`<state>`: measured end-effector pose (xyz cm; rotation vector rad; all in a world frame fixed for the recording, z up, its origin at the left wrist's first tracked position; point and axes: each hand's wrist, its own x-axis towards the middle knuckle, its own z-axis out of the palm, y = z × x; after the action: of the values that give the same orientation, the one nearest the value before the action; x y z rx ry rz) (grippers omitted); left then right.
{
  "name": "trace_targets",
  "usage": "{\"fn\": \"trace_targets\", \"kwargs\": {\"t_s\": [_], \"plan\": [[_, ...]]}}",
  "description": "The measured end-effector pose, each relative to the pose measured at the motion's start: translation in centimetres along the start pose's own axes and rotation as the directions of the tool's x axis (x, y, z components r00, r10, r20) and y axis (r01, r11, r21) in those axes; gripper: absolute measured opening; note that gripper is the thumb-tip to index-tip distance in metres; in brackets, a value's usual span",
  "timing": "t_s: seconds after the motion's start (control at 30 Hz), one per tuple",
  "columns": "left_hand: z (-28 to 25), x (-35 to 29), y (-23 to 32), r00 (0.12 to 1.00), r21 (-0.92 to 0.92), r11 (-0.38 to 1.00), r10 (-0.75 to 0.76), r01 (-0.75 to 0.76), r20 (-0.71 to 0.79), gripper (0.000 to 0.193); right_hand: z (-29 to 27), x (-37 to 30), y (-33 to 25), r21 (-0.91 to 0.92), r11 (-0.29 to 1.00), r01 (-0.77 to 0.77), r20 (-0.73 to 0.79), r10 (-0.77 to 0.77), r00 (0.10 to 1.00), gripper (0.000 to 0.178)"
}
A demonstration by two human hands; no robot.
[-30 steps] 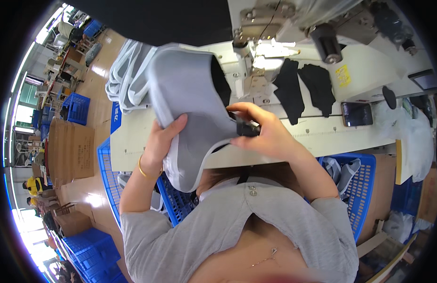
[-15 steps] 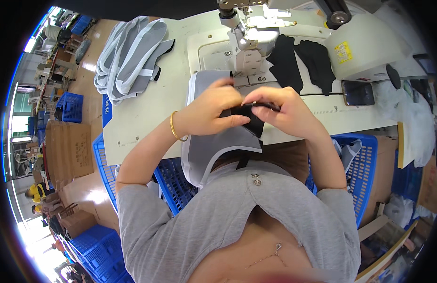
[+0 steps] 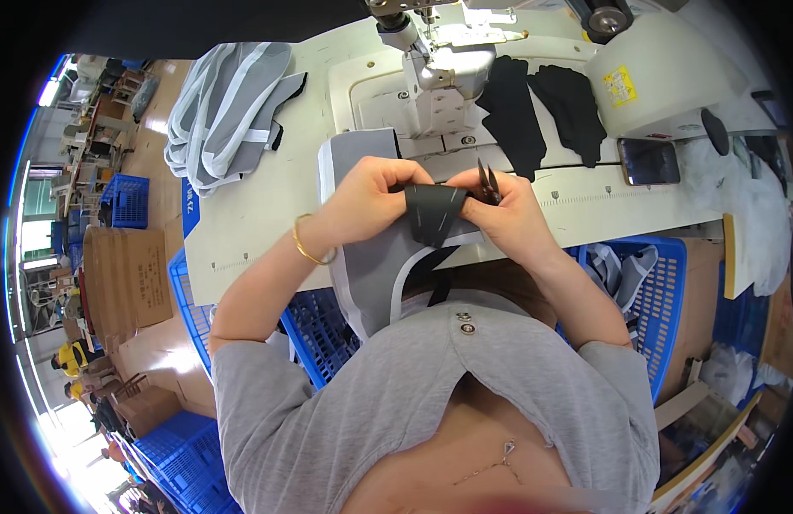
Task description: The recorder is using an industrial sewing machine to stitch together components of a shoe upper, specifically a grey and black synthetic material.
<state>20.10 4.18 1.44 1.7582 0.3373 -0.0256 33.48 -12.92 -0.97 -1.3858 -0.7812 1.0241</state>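
Between my two hands a small black fabric piece [image 3: 432, 216] is stretched, with pale stitches or marks showing on it. My left hand [image 3: 371, 201] pinches its left upper corner. My right hand [image 3: 515, 221] pinches the opposite corner and also keeps a pair of dark thread snips [image 3: 488, 182] in its fingers, blades pointing away from me. Below the black piece hangs a grey fabric panel [image 3: 366, 270] with white edging, lying over the table edge and down to my lap. Whether the black piece is joined to the panel is partly hidden by my hands.
Just beyond my hands stands a sewing machine [image 3: 435, 94]. Black fabric pieces [image 3: 512, 116] lie right of it, near a phone [image 3: 649, 162]. A pile of grey, white-edged panels [image 3: 229, 111] sits at the left. Blue baskets [image 3: 666, 313] stand beneath the table [image 3: 268, 231].
My hands have drawn apart, and the black piece is now spread between them. The snips have swung from lying across the fabric to pointing away. The left fingers have closed on the fabric.
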Motion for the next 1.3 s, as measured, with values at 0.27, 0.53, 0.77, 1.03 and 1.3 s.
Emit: {"fn": "trace_targets", "kwargs": {"t_s": [0.27,0.53,0.77,1.03,1.3], "plan": [[-2.8,-0.3,0.5,0.97,0.05,0.983,0.164,-0.176,0.182,0.015,-1.4,0.4,0.7,-0.049,0.958,0.283,0.24,-0.264,0.934,0.02],[-3.8,1.2,2.9,0.898,0.359,0.902,0.065,-0.239,0.436,0.015,-1.6,0.9,-1.1,-0.378,0.652,0.657,0.408,-0.52,0.75,0.029],[-3.2,0.8,3.5,0.903,0.487,0.807,0.125,-0.334,0.411,0.011,-1.6,0.3,-2.6,-0.32,0.801,0.506,0.308,-0.417,0.855,0.016],[-3.1,1.1,4.7,0.893,0.555,0.755,0.087,-0.349,0.442,0.005,-1.2,0.9,-3.7,-0.406,0.883,0.235,0.358,-0.083,0.93,0.013],[-2.6,1.2,5.1,0.884,0.517,0.787,0.074,-0.336,0.462,0.004,-1.1,0.6,-3.2,-0.289,0.953,0.089,0.352,0.019,0.936,0.006]]}}
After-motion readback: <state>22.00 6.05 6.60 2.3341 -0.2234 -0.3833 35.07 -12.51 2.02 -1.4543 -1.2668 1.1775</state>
